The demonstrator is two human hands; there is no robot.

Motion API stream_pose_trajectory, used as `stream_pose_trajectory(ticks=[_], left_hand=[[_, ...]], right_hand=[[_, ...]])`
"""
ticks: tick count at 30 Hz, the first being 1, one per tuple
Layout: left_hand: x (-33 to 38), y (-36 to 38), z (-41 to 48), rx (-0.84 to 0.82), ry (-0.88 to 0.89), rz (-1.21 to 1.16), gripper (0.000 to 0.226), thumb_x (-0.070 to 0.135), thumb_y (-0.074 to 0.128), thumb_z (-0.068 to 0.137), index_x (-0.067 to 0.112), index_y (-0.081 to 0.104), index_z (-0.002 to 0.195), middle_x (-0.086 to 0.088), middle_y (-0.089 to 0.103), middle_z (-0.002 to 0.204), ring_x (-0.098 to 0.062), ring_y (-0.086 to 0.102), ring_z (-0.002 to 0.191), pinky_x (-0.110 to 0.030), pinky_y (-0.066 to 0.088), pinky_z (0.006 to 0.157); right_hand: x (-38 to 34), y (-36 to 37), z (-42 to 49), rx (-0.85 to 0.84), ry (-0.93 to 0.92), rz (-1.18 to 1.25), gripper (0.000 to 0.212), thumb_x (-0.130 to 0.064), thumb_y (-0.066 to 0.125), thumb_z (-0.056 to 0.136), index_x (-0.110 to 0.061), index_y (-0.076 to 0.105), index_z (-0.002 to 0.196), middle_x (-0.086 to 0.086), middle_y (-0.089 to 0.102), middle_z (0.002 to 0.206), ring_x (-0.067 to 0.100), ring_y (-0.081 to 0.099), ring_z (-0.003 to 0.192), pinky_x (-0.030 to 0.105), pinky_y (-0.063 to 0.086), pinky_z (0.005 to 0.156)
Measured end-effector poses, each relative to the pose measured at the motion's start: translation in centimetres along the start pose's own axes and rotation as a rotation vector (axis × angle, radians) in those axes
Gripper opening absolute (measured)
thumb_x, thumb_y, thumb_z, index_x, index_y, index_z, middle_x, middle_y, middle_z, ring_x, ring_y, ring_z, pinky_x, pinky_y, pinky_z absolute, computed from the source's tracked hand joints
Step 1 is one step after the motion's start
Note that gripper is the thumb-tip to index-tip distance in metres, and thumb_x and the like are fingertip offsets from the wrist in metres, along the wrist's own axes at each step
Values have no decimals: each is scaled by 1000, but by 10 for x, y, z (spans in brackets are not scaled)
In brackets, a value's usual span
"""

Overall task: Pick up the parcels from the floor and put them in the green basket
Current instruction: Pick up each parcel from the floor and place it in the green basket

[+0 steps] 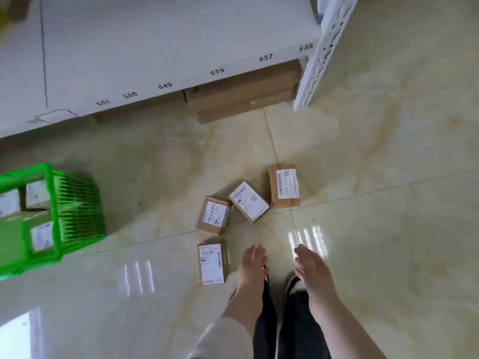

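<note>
Several small cardboard parcels with white labels lie on the glossy floor tiles. The nearest parcel (212, 264) lies just left of my left hand (252, 265). Farther off sit a second parcel (213, 215), a third parcel (248, 201) and an orange-taped parcel (284, 185). My right hand (311, 270) hangs beside the left one, above the floor. Both hands have relaxed fingers and hold nothing. The green basket (77, 203) stands on the floor at the far left, with several labelled parcels inside it.
A white shelf (155, 47) with number labels along its front edge spans the top. Large brown boxes (243, 99) sit under it, and a white perforated shelf post (324, 53) rises at the right. My dark trouser legs and shoe (293, 286) show below my hands.
</note>
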State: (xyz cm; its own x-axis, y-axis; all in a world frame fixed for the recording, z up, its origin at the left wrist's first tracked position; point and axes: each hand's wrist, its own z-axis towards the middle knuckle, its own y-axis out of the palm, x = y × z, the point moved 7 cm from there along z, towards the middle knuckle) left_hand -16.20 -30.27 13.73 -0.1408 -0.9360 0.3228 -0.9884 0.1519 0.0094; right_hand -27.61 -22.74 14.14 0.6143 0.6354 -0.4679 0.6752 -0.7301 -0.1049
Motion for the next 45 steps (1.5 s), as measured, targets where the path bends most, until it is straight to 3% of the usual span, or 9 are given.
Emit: stream_pose_trajectory(ticks=[2,6,9,11,14,24,32,37,45], left_hand=[[-14,1,53,40,-11,91,17,24,36,98,20,52,100,5,50,89,-9,47,79,-22,39,73],[-20,1,169,111,68,187,53,35,39,95,10,29,141,-10,38,144,-22,40,127,-39,30,110],[-23,-6,229,227,107,133,65,43,41,93,13,19,146,-6,29,152,-23,31,139,-38,24,113],[-28,-7,261,242,152,55,69,45,43,92,16,14,148,-5,28,153,-21,30,140,-38,23,116],[-32,-9,285,256,283,-18,66,40,49,90,15,22,145,-4,38,148,-16,38,135,-36,28,115],[-29,-8,303,229,317,-138,52,37,47,92,20,33,140,3,51,134,-10,47,121,-23,33,97],[-18,-9,179,123,262,-147,50,27,54,90,21,37,137,-3,58,128,-13,57,112,-18,46,90],[20,-23,38,90,272,-218,50,30,56,89,21,40,135,3,64,105,-1,60,91,-12,48,77],[66,-70,-115,6,384,-406,58,45,61,72,29,47,126,6,66,100,-8,64,98,-30,48,95]], right_hand=[[6,22,47,-30,-26,-160,47,-34,53,91,-15,47,134,3,49,138,21,47,126,31,31,108],[28,63,167,-64,-110,-341,57,-37,54,91,-12,39,140,3,42,145,18,39,134,24,27,102],[42,77,238,5,-207,-313,53,-55,60,76,-13,54,108,-1,58,100,21,52,100,30,37,87],[50,79,268,79,-253,-269,49,-53,61,76,-10,57,100,-1,60,98,18,55,95,31,40,85],[61,85,288,59,-269,-243,46,-45,61,82,-12,59,114,-1,63,118,14,57,111,27,43,95],[47,117,310,-211,-386,-327,24,-29,60,88,-22,60,111,-8,68,105,-3,63,95,7,49,75],[13,76,185,-228,-253,-381,47,-27,61,88,-23,50,134,-4,64,121,11,61,109,21,48,89],[-37,63,47,-242,-241,-330,43,-20,61,87,-15,49,129,-4,62,108,6,62,95,12,46,73],[-97,103,-111,-426,-285,-388,56,-44,53,87,-33,33,138,-4,58,129,10,59,112,36,42,103]])
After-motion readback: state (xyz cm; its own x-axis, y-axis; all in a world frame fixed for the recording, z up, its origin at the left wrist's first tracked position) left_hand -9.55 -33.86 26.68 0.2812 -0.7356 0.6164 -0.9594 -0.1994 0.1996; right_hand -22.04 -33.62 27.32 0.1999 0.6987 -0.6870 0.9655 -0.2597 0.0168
